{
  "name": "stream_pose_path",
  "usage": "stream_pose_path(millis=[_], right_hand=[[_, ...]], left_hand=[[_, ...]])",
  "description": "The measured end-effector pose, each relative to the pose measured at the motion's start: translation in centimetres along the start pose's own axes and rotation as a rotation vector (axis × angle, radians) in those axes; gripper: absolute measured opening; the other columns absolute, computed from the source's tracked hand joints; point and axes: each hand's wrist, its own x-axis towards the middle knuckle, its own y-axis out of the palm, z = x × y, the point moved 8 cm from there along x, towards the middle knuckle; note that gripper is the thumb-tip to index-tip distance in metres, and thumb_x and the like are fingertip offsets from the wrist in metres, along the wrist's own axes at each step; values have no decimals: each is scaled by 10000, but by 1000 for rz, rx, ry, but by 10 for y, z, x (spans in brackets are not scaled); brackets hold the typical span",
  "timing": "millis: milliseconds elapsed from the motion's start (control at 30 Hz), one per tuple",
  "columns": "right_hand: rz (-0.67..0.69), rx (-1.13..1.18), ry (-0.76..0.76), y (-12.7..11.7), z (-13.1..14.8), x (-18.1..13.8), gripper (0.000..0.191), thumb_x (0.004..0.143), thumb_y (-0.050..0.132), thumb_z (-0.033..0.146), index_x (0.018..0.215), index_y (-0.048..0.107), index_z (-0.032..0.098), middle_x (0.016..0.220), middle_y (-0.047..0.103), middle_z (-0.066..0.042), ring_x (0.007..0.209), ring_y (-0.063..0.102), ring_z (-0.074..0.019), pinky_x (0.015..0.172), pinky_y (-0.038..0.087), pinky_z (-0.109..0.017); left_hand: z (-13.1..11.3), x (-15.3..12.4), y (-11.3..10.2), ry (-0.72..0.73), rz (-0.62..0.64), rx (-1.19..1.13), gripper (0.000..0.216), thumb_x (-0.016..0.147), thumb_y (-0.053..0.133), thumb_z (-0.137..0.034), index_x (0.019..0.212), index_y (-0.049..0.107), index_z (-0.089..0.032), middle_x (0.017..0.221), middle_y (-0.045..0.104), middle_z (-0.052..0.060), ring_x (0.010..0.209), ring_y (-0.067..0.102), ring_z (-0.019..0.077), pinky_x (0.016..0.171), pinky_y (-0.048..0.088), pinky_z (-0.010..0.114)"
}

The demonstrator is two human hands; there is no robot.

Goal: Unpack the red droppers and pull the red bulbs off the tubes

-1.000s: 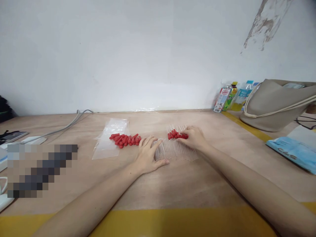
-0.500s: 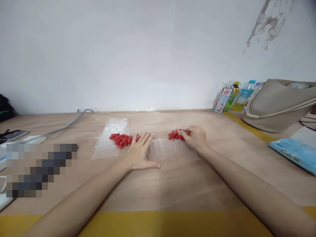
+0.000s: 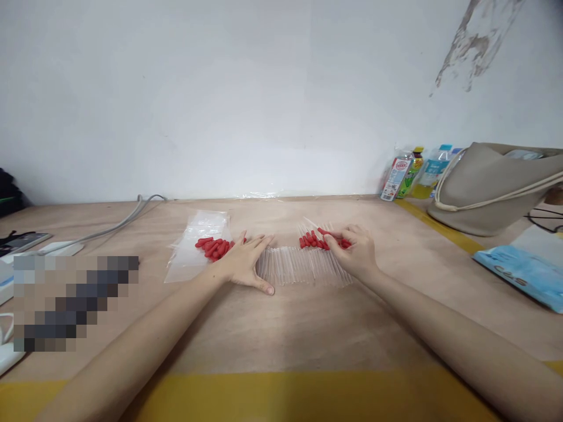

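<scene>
A row of clear thin tubes [image 3: 288,265] lies side by side on the table. My left hand [image 3: 244,261] rests at the row's left end, fingers spread and thumb apart, holding nothing. My right hand [image 3: 355,252] is closed in a pinch on a dropper [image 3: 324,232], with a red rubber bulb and a thin clear tube slanting up and to the left. Under and beside these fingers are more red-bulbed droppers [image 3: 311,240], partly hidden by the hand. A heap of loose red bulbs [image 3: 213,249] lies left of my left hand, on clear plastic bags [image 3: 187,266].
Bottles and a carton [image 3: 396,176] stand against the wall at the back right, beside a grey-beige bag [image 3: 479,187]. A blue packet [image 3: 519,272] lies at the right. On the left are a grey cable [image 3: 123,221], a phone [image 3: 26,242] and a blurred-out patch.
My right hand has lifted one dropper slightly, so its clear tube now sticks out above the others. The left hand has shifted a little to the left.
</scene>
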Motion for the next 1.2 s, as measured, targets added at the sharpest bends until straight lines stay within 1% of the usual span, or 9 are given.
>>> stream_pose_path(millis=[100,233,367,467,533,700,833,933,1200], right_hand=[[42,85,-38,0,13,-10,172,759,555,305,739,679,189,607,552,-16,626,490,-144,636,364,-304],[125,236,-65,7,33,-24,153,779,548,273,844,672,211,699,586,-24,690,507,-153,685,390,-324],[248,335,-137,17,49,-35,174,803,536,266,922,660,247,746,598,-26,723,501,-158,696,395,-333],[302,332,-174,21,52,-39,166,810,528,268,905,662,246,751,602,-28,738,501,-162,697,389,-337],[337,282,-201,22,55,-40,173,794,545,283,920,653,235,825,613,-37,781,509,-168,722,380,-347],[364,73,-362,25,75,-47,436,739,589,433,1089,567,174,1018,617,-87,933,507,-215,790,329,-375],[264,-3,-518,25,91,-54,192,825,529,295,959,606,181,831,674,-39,823,546,-159,773,304,-348],[239,-3,-606,25,95,-59,122,837,516,239,864,618,176,703,665,-12,729,551,-128,727,319,-319],[190,48,-746,19,95,-67,159,819,527,164,957,600,132,816,672,-34,800,572,-136,712,415,-281]], left_hand=[[-3,-9,-4,-4,-42,-46,1133,570,521,-731,1387,-1,-145,1414,213,174,1309,167,311,1050,36,519],[-21,-19,-21,-26,-331,3,773,783,458,-543,1374,153,-152,1395,283,132,1317,162,264,1070,109,470],[-44,-24,-24,67,-571,107,386,869,424,-310,1240,427,-202,1241,497,82,1240,345,230,1040,214,463],[-53,-27,-22,164,-680,135,219,848,478,-222,1047,568,-212,990,642,31,1038,532,184,979,326,415],[-56,-30,-21,196,-705,142,163,830,504,-191,965,595,-198,889,665,17,941,575,166,929,382,384],[-76,-33,-21,243,-684,175,134,813,525,-182,921,602,-166,1010,649,45,1044,542,208,953,380,424],[-91,-35,-19,306,-654,171,124,820,510,-174,902,598,-146,1012,651,58,1044,551,198,963,392,410],[-93,-36,-17,337,-638,132,125,817,502,-145,906,588,-127,988,658,70,1027,564,185,960,407,390],[-90,-38,-15,356,-611,14,141,828,461,-113,900,579,-140,932,671,51,1010,576,155,990,392,382]])
